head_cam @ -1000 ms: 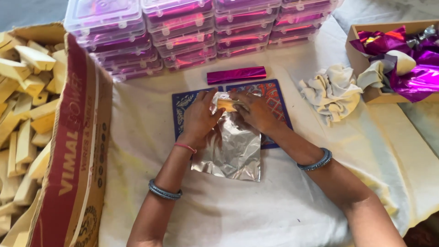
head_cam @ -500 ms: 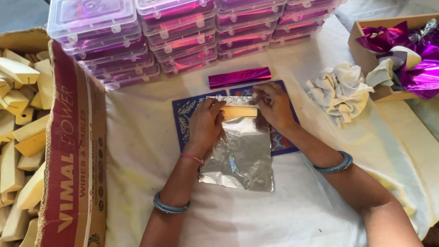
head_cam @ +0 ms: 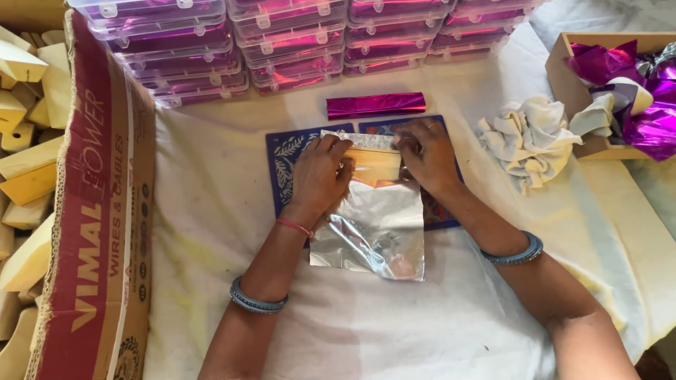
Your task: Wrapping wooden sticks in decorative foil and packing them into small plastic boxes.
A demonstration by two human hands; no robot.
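A silver foil sheet (head_cam: 373, 229) lies on a blue patterned mat (head_cam: 285, 165) on the white cloth. On the sheet's far end rests a yellow-orange block (head_cam: 375, 166). My left hand (head_cam: 320, 176) presses on the block's left end and folds the foil's top edge over it. My right hand (head_cam: 426, 155) pinches the foil at the block's right end. A wrapped magenta bar (head_cam: 377, 105) lies just beyond the mat.
Stacks of clear plastic boxes (head_cam: 282, 42) with magenta contents line the far edge. A cardboard carton (head_cam: 98, 211) of yellow blocks stands at left. A crumpled white cloth (head_cam: 528, 137) and a wooden tray (head_cam: 567, 88) of purple foil sit at right.
The view has shifted slightly. Both hands have spread to the block's ends, and the foil's far edge is now folded over the block's top.
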